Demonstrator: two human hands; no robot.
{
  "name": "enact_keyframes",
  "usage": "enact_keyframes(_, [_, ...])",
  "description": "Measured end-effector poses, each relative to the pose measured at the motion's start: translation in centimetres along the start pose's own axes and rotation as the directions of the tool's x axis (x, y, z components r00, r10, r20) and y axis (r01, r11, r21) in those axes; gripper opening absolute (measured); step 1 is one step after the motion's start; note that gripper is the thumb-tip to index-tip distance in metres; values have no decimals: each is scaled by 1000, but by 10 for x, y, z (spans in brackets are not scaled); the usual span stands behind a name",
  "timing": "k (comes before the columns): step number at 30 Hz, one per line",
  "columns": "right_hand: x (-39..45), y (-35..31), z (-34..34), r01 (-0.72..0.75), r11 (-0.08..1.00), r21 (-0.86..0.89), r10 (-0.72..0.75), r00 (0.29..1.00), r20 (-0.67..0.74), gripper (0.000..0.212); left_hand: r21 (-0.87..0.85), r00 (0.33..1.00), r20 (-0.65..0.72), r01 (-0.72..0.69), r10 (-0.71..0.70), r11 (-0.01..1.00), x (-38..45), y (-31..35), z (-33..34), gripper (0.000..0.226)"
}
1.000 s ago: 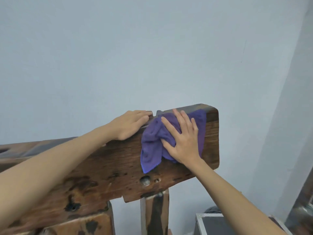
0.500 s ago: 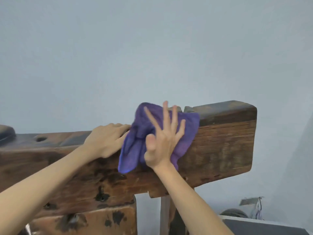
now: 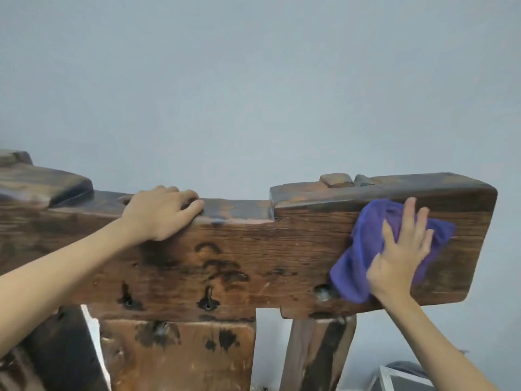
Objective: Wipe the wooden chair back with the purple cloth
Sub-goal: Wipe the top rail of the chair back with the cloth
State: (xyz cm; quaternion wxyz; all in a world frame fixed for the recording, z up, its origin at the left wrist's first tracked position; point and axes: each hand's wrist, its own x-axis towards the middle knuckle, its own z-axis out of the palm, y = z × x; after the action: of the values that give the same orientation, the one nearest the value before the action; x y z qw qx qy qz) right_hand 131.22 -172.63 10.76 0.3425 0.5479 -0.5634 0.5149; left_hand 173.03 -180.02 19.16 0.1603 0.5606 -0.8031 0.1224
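The wooden chair back is a thick, dark, weathered beam running across the view, with holes and black stains on its front face. A crumpled purple cloth lies flat against the front face near the beam's right end. My right hand presses on the cloth with fingers straight and spread, pointing up. My left hand rests on the beam's top edge left of the middle, with its fingers curled over the edge.
A plain grey wall stands right behind the chair. Wooden posts and a wide slat carry the beam from below. A grey box with a pale metal rim sits low at the right.
My right hand has slid the cloth to the right along the front face, away from my left hand. The left hand stays on the top edge. The view has shifted left.
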Motion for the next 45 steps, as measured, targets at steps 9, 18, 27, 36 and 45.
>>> enact_keyframes(9, [-23, -189, 65, 190, 981, 27, -191, 979, 71, 56, -11, 996, 70, 49, -48, 999, -2, 1, -2, 57])
enact_keyframes(18, [-132, -69, 45, 477, 877, 53, -456, 794, 402, 49, 295, 993, -107, -6, 40, 956, -96, -123, -18, 67])
enact_keyframes(27, [-51, -288, 94, -155, 988, 2, 155, 987, 49, 55, -58, 818, -501, 295, -284, 954, -120, -225, 9, 72])
enact_keyframes(36, [-170, -321, 118, 571, 746, 342, -662, 584, 469, 73, 183, 880, -468, 183, -78, 966, -157, -324, 14, 64])
enact_keyframes(45, [-102, -517, 150, 73, 997, 22, -76, 958, 277, 65, -123, 835, -346, 412, -428, 903, -208, -392, 13, 66])
